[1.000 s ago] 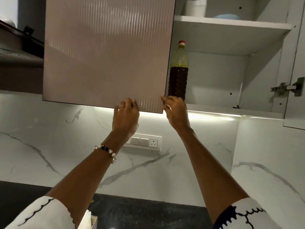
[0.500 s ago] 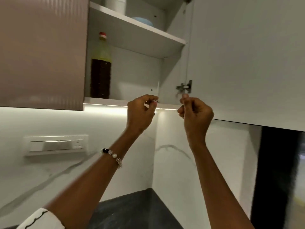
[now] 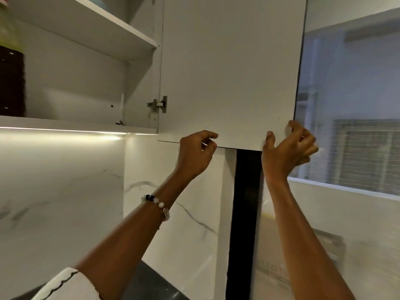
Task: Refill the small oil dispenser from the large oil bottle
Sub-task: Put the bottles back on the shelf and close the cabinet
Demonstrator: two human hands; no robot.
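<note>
A white cabinet door fills the upper middle of the frame, swung open on a metal hinge at its left edge; left of it the open cabinet shows a white shelf above and a bottom board with a strip of light glowing beneath it; marbled white wall covers the lower left, and a window takes the right side, with a dark vertical strip between wall and window. Both arms reach up from the bottom of the frame; the right hand is at the door's lower right corner, thumb up against the door's face and fingers curled around its edge, gripping it; the left hand sits just under the door's bottom edge, fingers loosely curled, and whether they hold the edge I cannot tell. The large oil bottle stands upright on the bottom board at the far left edge of the frame, well apart from both hands, dark oil low, yellow-green above; it is cut off by the frame. A beaded bracelet circles the left wrist; a white sleeve with dark trim shows at the lower left.
</note>
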